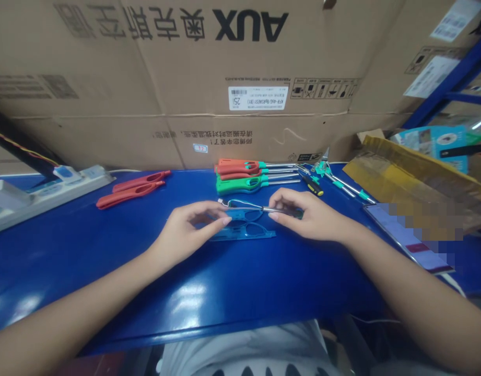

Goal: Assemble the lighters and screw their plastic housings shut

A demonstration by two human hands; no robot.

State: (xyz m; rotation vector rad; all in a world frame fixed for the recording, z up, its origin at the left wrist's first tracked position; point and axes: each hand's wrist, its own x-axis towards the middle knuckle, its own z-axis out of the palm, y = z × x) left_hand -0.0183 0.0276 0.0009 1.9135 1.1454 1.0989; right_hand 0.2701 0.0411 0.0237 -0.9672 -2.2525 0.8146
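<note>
Above the middle of the table, my left hand (191, 228) is closed, thumb against fingertips, around one end of a thin wire (246, 209). My right hand (306, 213) pinches a slim metal tube (268, 209) at the wire's other end; part of the tube is hidden by the fingers. Just behind my left fingertips, a white lead (240, 202) loops from a small dark-and-white piece (223, 202). Beneath both hands, two translucent blue handle shells (250, 230) with oval trigger holes lie on the blue table (224, 292).
Orange and green gas lighters (240, 183) lie stacked at the back. Two red handle shells (132, 193) and a power strip (56, 190) are left. Rightward are a black-yellow screwdriver (314, 185), metal tubes with teal ends (344, 188), a phone (408, 237) and a cardboard box (416, 183).
</note>
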